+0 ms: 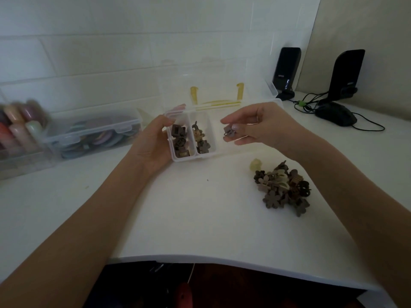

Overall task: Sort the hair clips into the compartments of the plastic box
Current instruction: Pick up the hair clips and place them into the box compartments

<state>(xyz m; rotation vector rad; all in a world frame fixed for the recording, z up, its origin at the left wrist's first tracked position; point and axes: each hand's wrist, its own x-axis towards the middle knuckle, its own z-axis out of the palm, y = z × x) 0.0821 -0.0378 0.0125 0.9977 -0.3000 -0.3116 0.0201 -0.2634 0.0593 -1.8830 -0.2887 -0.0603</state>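
A clear plastic box (193, 158) with an open lid stands at the middle of the white desk. Its left compartment holds dark brown clips (179, 142). The one beside it holds brown and tan clips (200, 138). My left hand (155, 141) grips the box's left side. My right hand (255, 125) hovers over the box's right part and pinches a small grey-brown hair clip (228, 131). A pile of brown, grey and cream hair clips (282, 187) lies on the desk to the right, under my right forearm.
A closed clear container (93, 132) of coloured items sits at the left, next to blurred coloured bottles (20, 123). Two black speakers (287, 70) (344, 76), a mouse (335, 116) and cables occupy the back right. The desk's front edge (200, 261) curves below.
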